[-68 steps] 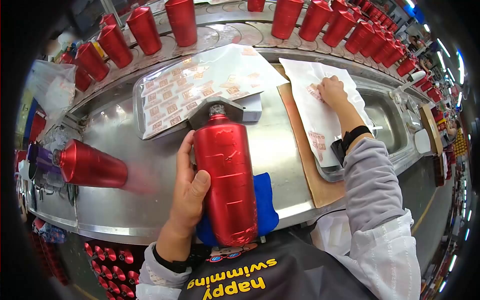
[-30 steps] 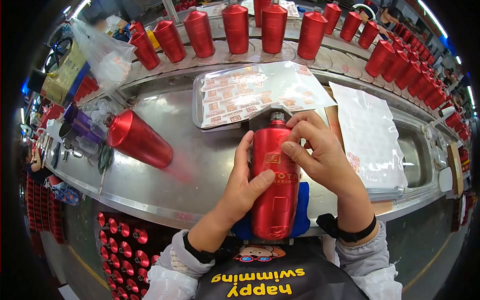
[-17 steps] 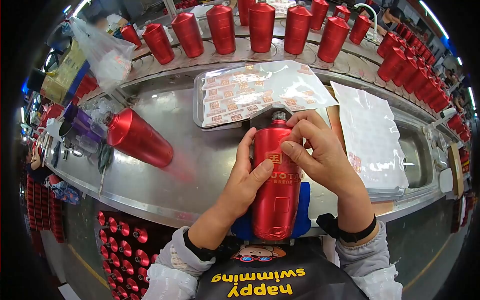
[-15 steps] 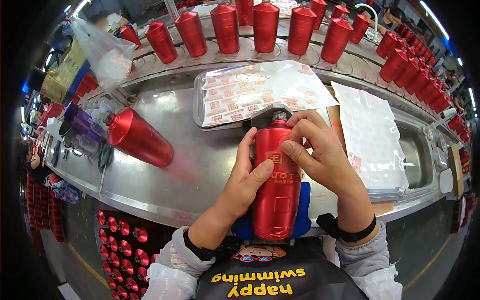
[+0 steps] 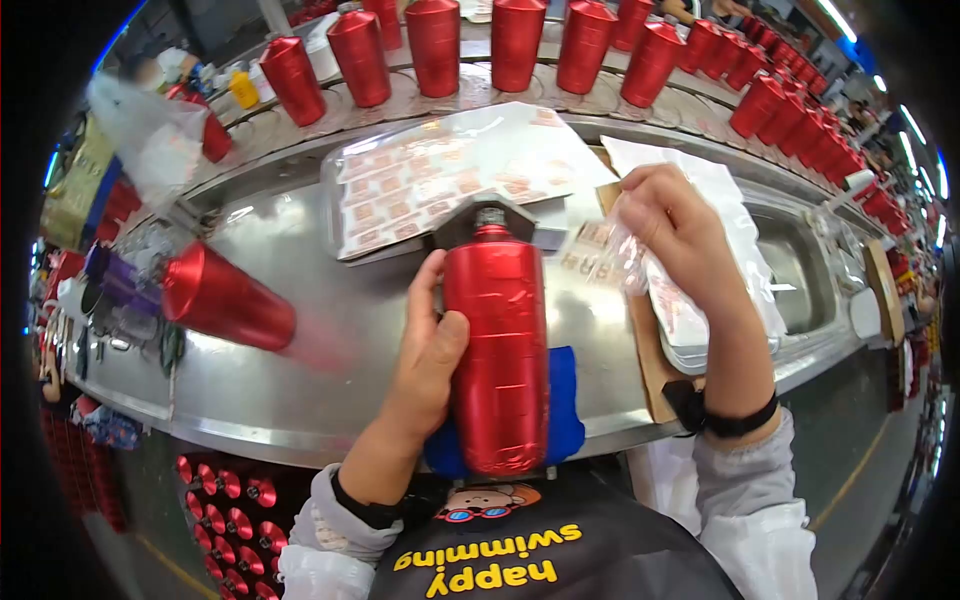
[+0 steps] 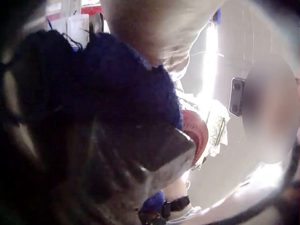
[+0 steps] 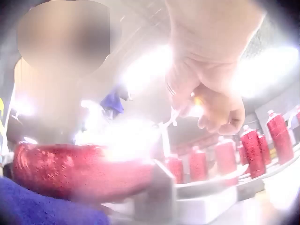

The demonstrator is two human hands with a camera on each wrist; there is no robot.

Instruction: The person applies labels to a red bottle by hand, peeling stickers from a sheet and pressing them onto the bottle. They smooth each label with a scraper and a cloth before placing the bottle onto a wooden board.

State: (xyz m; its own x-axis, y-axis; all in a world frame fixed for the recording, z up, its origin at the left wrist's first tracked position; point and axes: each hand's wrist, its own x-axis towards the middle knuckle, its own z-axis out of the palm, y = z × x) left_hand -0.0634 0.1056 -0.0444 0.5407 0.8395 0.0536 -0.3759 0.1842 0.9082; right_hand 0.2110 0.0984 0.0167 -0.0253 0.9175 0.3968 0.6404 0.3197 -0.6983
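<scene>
A glossy red bottle [image 5: 497,350] lies on a blue cloth [image 5: 566,400], its neck at a dark angular bracket [image 5: 455,230]. My left hand [image 5: 425,370] holds its left side, thumb on the front and fingers partly hidden behind. To the right, my right hand [image 5: 680,235] pinches a crinkled clear film [image 5: 612,255] with small gold-brown print, blurred. Raised outlines show on the bottle's upward face, without gold lettering. The right wrist view has my curled fingers above the bottle [image 7: 79,168]; the left wrist view is mostly dark.
Behind the bottle a printed sheet [image 5: 400,190] covers a tray. A white sheet [image 5: 690,160] lies on another tray beside a sink [image 5: 795,265]. Another red bottle [image 5: 225,300] lies at left. Several more red bottles [image 5: 518,45] stand along a conveyor; others fill a crate [image 5: 230,520] below the table.
My right hand has left the bottle and moved up and right with the film. Gold lettering seen at the bottle earlier no longer shows. The left hand keeps its hold; the head view has shifted.
</scene>
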